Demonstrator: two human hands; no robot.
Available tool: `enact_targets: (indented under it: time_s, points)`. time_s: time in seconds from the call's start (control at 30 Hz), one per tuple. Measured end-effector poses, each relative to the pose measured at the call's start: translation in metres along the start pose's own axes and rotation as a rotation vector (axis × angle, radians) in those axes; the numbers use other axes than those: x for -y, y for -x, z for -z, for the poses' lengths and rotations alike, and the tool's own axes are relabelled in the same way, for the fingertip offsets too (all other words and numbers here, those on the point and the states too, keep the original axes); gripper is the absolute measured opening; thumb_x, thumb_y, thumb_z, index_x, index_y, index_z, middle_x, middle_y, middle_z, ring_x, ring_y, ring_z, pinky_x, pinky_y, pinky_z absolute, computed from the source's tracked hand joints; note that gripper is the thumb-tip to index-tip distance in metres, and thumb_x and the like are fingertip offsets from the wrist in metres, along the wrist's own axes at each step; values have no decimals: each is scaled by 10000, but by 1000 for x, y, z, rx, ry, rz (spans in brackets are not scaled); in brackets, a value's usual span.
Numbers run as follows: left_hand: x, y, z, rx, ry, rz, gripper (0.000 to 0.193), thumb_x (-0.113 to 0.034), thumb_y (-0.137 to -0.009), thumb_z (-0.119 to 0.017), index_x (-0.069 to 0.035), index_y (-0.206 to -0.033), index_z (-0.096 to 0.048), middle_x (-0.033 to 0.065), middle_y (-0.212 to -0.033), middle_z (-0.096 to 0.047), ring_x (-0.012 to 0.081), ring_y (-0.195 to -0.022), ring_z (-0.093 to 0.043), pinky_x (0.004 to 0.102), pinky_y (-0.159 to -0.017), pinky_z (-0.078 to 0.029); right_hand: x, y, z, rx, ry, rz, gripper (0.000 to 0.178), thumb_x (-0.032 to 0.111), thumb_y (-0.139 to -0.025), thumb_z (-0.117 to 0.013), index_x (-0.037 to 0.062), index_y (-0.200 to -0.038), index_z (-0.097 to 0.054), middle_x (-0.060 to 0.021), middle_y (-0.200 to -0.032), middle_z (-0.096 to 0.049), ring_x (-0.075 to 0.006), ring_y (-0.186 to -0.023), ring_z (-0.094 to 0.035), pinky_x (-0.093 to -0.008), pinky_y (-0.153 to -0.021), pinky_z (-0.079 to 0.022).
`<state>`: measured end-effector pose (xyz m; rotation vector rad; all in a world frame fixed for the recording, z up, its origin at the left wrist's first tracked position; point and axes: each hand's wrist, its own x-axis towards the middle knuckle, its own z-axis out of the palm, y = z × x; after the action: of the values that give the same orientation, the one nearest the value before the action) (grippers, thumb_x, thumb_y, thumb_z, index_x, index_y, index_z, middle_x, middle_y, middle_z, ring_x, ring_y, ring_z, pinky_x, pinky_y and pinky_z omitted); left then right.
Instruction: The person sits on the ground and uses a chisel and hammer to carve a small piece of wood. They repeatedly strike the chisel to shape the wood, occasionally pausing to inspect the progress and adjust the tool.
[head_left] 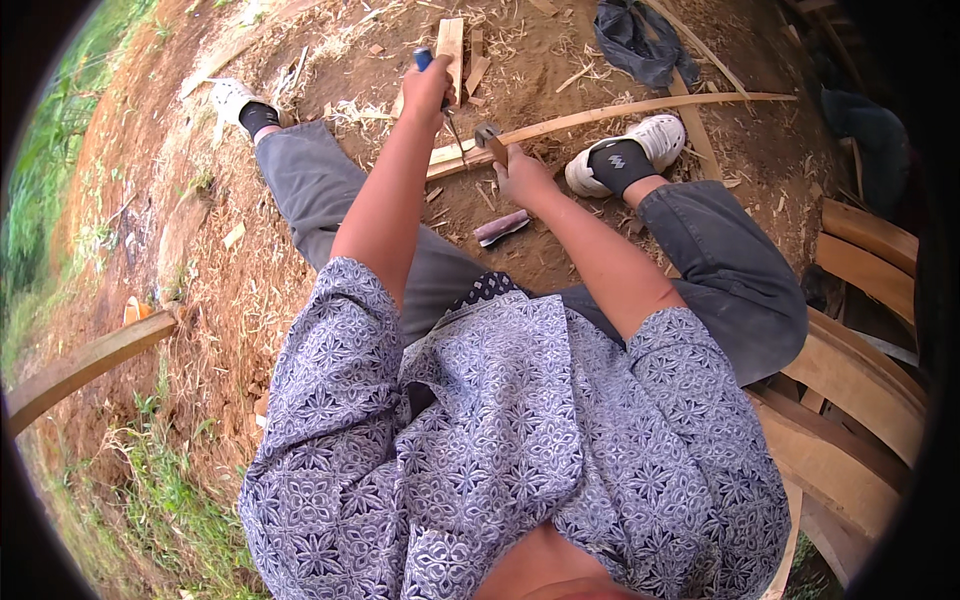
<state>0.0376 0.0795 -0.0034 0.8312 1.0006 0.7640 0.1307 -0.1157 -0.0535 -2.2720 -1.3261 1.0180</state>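
My left hand is closed round a blue-handled tool with a thin dark metal shaft. The shaft slants down to a long pale wooden strip lying on the ground, its tip at or close to the strip's left end. I cannot tell whether the tip is a blade or a point. In my right hand is a hammer, gripped by its wooden handle. Its metal head is raised beside the shaft, apart from it. Between my legs, a small reddish-brown block lies on the dirt.
My shoes rest on either side. Wood shavings and short boards litter the dirt. A dark plastic bag lies at the far right. Curved planks are stacked at the right, and a wooden beam lies at the left near grass.
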Motion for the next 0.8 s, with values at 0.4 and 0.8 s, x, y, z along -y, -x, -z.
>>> enact_targets:
  time_s: [0.4,0.8]
  points:
    - [-19,50,-11,258,-253,-358,335,-209,-954,-666,-115,-685,-491,-24,-595,-487,95,-527,-450,278,-521,-365,-4,3,-1,-4,-23,5,354,280,-992,-527,-22,-1173,-497,-309,-1033,-677,-459,-1018,-658,-540,-894,-509]
    - [21,49,-9,156,-501,-444,373,-330,-942,-694,-53,-720,-581,-33,-648,-545,82,-613,-459,300,-560,-396,-8,2,-4,-12,-48,5,335,279,-983,-539,-13,-1144,-502,-311,-1018,-673,-465,-1016,-652,-548,-887,-504]
